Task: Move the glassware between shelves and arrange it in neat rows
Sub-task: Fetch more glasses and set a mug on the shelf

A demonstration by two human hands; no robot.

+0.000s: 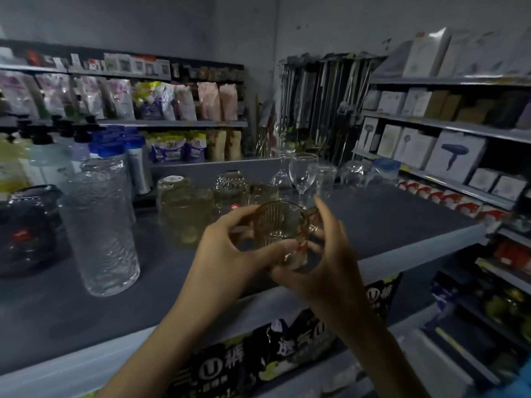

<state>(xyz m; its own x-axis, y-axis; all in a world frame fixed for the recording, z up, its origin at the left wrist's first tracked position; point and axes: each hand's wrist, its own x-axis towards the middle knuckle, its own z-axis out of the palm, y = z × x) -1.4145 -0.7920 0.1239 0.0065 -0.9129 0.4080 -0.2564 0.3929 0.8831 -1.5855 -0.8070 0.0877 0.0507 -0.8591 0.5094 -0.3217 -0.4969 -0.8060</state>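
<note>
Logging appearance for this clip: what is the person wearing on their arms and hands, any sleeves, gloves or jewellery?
The left hand and right hand are bare: no gloves, rings, watch or bracelet visible. Both forearms are uncovered down to the frame edge, with no sleeves showing. The dim light could hide small details.

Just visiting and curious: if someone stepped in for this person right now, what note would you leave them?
Left hand and right hand both grip one amber mug, held above the grey shelf.
Standing on it: tall clear glasses at left, amber glasses in the middle, wine glasses behind.
Done: these pieces are on the shelf, loosely grouped.
Left: set the mug beside the amber glasses, probably, then straighten everything into rows.
</note>
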